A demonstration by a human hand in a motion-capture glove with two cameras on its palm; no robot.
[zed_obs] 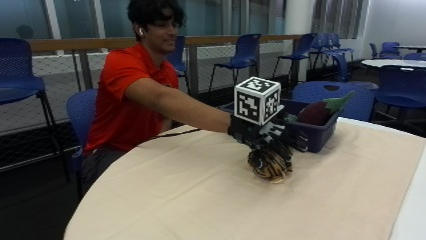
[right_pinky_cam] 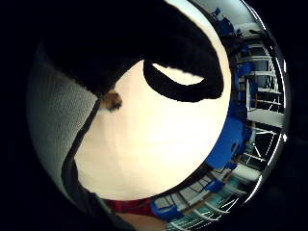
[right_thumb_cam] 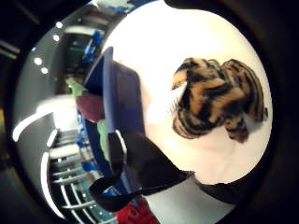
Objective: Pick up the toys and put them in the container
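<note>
One toy in reach: a tiger-striped plush (zed_obs: 269, 165) that I see lying on the cream tablecloth (zed_obs: 200, 200), just in front of the blue container (zed_obs: 318, 134).
Hand: my gloved right hand (zed_obs: 266, 135) sits directly over the plush, fingers pointing down onto its top.
Grip: the fingers look curled down around the upper part of the plush, touching it; I cannot tell whether it is lifted off the cloth.
Thumb-side palm view: the plush (right_thumb_cam: 217, 98) fills the area under the palm, resting on the cloth, with the container (right_thumb_cam: 119, 107) beside it.
Little-finger-side palm view: I see mostly cloth (right_pinky_cam: 159, 144) and only a small striped bit of the plush (right_pinky_cam: 112, 100) at the glove's edge.
Container contents: a purple eggplant toy (zed_obs: 321, 111) with a green stem stands in it, along with something green (right_thumb_cam: 103, 135).
</note>
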